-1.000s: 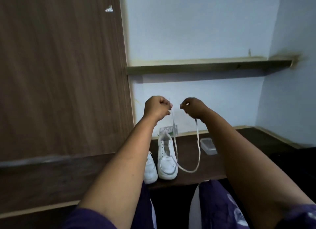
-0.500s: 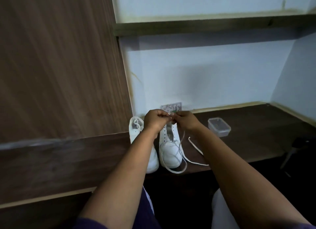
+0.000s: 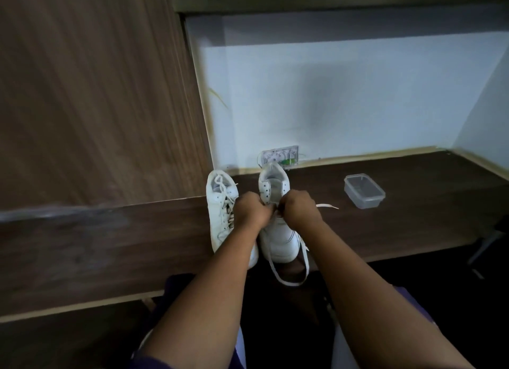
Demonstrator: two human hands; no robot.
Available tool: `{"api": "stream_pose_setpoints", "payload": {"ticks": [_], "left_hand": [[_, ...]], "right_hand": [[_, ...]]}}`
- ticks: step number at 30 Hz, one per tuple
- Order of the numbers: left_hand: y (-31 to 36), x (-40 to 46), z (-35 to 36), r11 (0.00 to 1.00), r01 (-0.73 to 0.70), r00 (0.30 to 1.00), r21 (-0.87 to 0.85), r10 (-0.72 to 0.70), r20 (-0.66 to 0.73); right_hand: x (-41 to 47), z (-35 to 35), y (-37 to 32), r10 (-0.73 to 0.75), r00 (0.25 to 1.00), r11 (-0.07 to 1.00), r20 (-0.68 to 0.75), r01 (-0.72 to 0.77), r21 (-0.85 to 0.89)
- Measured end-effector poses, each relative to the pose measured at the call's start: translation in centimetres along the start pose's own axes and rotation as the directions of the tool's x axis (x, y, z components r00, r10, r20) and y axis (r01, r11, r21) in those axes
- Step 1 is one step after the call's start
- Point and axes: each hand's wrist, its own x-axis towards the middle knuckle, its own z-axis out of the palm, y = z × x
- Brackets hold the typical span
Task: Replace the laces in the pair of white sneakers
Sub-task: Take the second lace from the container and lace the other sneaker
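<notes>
Laced sneaker (image 3: pixel 220 211) sits far left on the desk (image 3: pixel 413 203), done by the look of it. Next, L hand (image 3: pixel 252 210) & R hand (image 3: pixel 300 210), nearly touching, pinch the lace (image 3: pixel 289 282) over the unlaced sneaker (image 3: pixel 278 242), prob. to feed an eyelet; slack loops off the desk edge. Plastic tub (image 3: pixel 364 191) stands well apart at right.

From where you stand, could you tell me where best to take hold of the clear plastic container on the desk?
Pinch the container across its two long walls just under the rim, coming straight down from above with the right hand, which is nearer. It stands upright, low and oblong, apart from the sneakers with bare desk around it, so its narrow width should fit a hand best.
</notes>
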Motion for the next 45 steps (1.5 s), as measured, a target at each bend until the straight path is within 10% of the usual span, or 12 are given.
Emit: {"api": "stream_pose_setpoints", "payload": {"ticks": [8,21,29,45], "left_hand": [[-2.1,0.3,0.2,0.930,0.045,0.998,-0.364,-0.027,0.055],[-3.3,0.0,0.4,0.951,-0.008,0.996,-0.308,0.035,0.082],[-4.1,0.4,0.5,0.955,-0.095,0.988,-0.281,0.124,0.088],[-2.9,-0.7,1.0,0.968,-0.248,0.968,0.031,0.249,-0.033]], "right_hand": [[0.5,-0.6,0.5,-0.162,0.982,0.982,0.093,0.151,0.111],[1.7,-0.7,2.4,-0.175,0.933,0.960,0.315,0.091,0.264],[2.0,0.4,2.7,-0.119,0.943,0.761,0.312,-0.115,0.639],[3.1,0.7,2.1,-0.156,0.945,0.930,0.288,0.042,0.366]]}}
